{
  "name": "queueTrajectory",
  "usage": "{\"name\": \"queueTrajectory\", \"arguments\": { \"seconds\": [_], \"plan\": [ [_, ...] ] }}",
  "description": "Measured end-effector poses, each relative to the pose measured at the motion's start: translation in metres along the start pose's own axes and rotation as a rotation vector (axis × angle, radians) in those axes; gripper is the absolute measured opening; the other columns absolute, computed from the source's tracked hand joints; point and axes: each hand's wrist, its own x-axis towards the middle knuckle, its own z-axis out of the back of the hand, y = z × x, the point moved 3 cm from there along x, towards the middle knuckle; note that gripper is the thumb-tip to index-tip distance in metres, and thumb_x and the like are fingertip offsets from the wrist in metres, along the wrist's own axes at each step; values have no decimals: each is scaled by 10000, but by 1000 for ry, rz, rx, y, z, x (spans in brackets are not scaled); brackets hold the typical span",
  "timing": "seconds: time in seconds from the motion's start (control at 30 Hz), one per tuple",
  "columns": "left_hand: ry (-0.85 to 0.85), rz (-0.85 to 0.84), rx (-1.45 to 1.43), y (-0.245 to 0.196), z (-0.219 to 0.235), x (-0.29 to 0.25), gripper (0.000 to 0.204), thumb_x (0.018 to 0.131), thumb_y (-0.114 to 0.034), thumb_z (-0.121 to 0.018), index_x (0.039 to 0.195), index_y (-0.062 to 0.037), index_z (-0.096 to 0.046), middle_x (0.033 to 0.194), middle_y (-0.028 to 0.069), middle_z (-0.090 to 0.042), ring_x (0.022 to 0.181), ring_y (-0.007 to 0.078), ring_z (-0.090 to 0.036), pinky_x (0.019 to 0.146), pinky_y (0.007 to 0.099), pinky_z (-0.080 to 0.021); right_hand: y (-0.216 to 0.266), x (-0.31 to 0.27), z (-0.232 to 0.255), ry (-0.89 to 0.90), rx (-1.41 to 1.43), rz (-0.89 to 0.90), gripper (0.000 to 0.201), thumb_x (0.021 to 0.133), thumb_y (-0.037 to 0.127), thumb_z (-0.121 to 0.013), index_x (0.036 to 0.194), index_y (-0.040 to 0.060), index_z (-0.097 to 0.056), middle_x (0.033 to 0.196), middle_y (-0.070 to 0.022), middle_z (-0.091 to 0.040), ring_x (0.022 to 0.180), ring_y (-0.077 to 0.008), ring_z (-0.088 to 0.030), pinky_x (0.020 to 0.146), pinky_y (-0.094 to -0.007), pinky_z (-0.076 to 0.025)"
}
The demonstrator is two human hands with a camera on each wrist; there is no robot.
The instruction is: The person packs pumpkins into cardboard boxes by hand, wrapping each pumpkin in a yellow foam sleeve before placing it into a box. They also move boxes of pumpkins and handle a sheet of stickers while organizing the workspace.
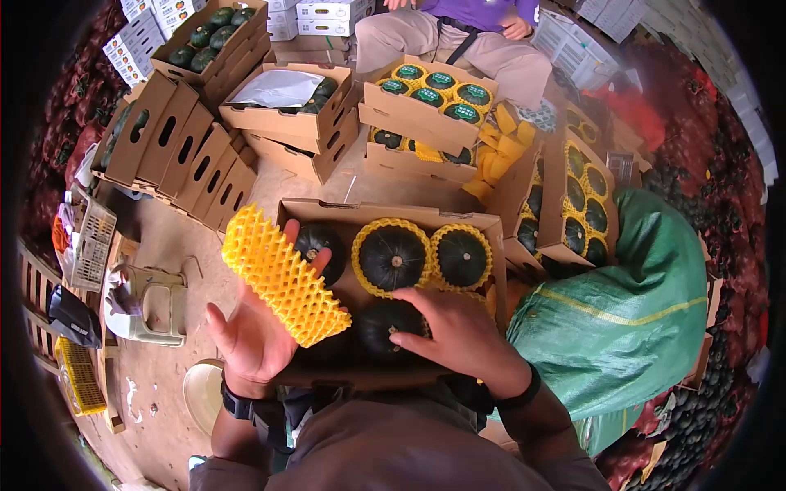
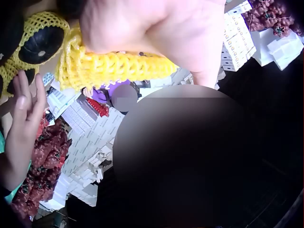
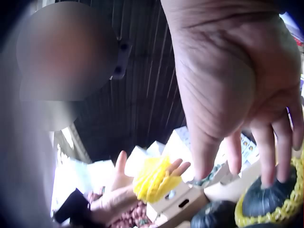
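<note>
A yellow foam net (image 1: 286, 278) lies across my left hand (image 1: 260, 340), which is palm up with thumb spread and fingertips showing past the net. My right hand (image 1: 463, 331) hovers over an open cardboard box (image 1: 327, 211), thumb by the stem of a bare dark green squash (image 1: 378, 327), fingers spread. Whether it touches is unclear. Two squashes in yellow nets (image 1: 395, 258) sit in the back of the box, beside a bare one (image 1: 319, 245) partly behind my left fingers. In the right wrist view, fingertips (image 3: 268, 180) overlap a netted squash (image 3: 266, 199).
Boxes of netted squashes (image 1: 426, 94) stand ahead and to the right (image 1: 585, 196). Stacked cartons (image 1: 180, 147) lean at the left, near a stool (image 1: 146, 303). A green sack (image 1: 622, 311) lies on the right. A seated person (image 1: 450, 37) is across.
</note>
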Motion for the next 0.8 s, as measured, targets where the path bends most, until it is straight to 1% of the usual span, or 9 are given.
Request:
{"name": "queueTrajectory", "arguments": {
  "seconds": [0.03, 0.1, 0.13, 0.23, 0.27, 0.4, 0.5, 0.63, 0.8],
  "plan": [
    [-66, 16, 17, 5, 8, -5, 1039, 743, -610, -667, 1505, -186, -102, 1551, 106, -140, 1390, 446, -163, 1013, 660, -315, 7, 0, -20, 177, -155, -55, 606, 766, 343, -737, 1267, 97, -500, 1105, -188, -582, 977, -302, -616, 824, -383, -496],
    [-147, 52, 46, 17, 21, -13, 1022, 750, -583, -673, 1502, -170, -117, 1546, 103, -159, 1388, 427, -190, 1028, 624, -325, 11, -4, -68, -100, -547, 69, 799, 698, 427, -764, 1360, 143, -419, 1200, -247, -487, 1032, -336, -576, 864, -378, -478],
    [-161, 73, 58, 22, 26, -16, 1013, 753, -574, -672, 1500, -163, -125, 1542, 102, -169, 1386, 417, -205, 1034, 606, -330, 12, 2, -73, 58, -445, -38, 853, 696, 387, -768, 1407, 171, -351, 1281, -287, -392, 1117, -377, -515, 946, -394, -435],
    [-166, 111, 87, 26, 26, -22, 966, 773, -543, -654, 1497, -170, -134, 1526, 98, -205, 1368, 393, -259, 1043, 555, -346, 4, 9, -42, 260, 102, -111, 813, 716, 345, -753, 1399, 149, -357, 1273, -258, -428, 1157, -377, -491, 997, -416, -394],
    [-158, 112, 88, 23, 24, -22, 961, 776, -538, -652, 1498, -173, -133, 1525, 98, -207, 1366, 392, -263, 1043, 550, -347, -8, 7, -40, 163, 379, 70, 828, 722, 327, -748, 1405, 131, -323, 1311, -227, -433, 1204, -373, -474, 1022, -421, -377],
    [-171, 140, 111, 18, 21, -27, 957, 775, -529, -650, 1498, -184, -127, 1513, 96, -230, 1354, 380, -289, 1033, 528, -364, -17, -9, -31, 196, 1977, 193, 769, 809, 370, -614, 1456, 162, -254, 1450, -207, -322, 1336, -358, -352, 1091, -519, -297],
    [-147, 167, 114, 24, 12, -23, 966, 762, -499, -673, 1494, -168, -137, 1492, 102, -259, 1334, 366, -320, 1036, 496, -360, -26, -10, -18, 234, 2160, 127, 742, 837, 483, -549, 1448, 168, -271, 1448, -210, -324, 1318, -415, -355, 1081, -563, -290],
    [-4, 231, 22, 44, 0, -21, 921, 805, -249, -679, 1501, -140, -85, 1506, 64, -235, 1369, 267, -276, 1089, 438, -285, -32, -6, -27, -17, 2064, 123, 713, 877, 605, -439, 1449, 207, -283, 1418, -221, -368, 1301, -422, -374, 997, -565, -392],
    [15, 294, 119, 78, -10, -22, 821, 808, -125, -705, 1460, -96, -208, 1419, 80, -382, 1293, 226, -407, 1061, 393, -352, -1, -6, -13, -363, 1032, 156, 651, 967, 474, -390, 1396, -11, -332, 1374, -156, -441, 1284, -218, -412, 1064, -346, -324]
  ]
}}
